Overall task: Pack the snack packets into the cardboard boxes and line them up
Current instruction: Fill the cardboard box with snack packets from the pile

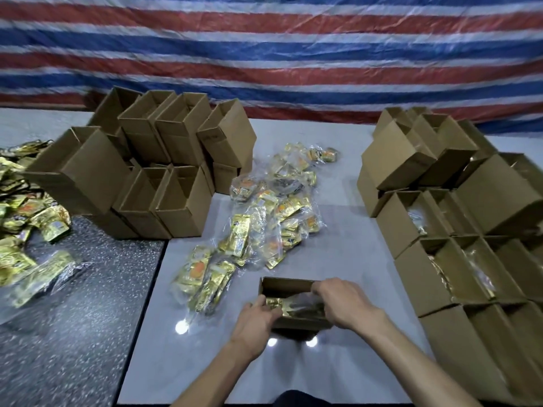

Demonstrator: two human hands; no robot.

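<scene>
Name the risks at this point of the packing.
1. The left hand and right hand grip the packet bundle inside the open box; forcing it down could tear its clear wrap or bulge the box.
2. The stacked empty boxes sit unevenly, some tilted; a knock could topple them onto the loose packets.

One wide-angle camera, worn on the person's head, looks forward and down. The left hand [258,317] and right hand [340,302] lie close below it, the striped tarp [264,54] farthest off.
</scene>
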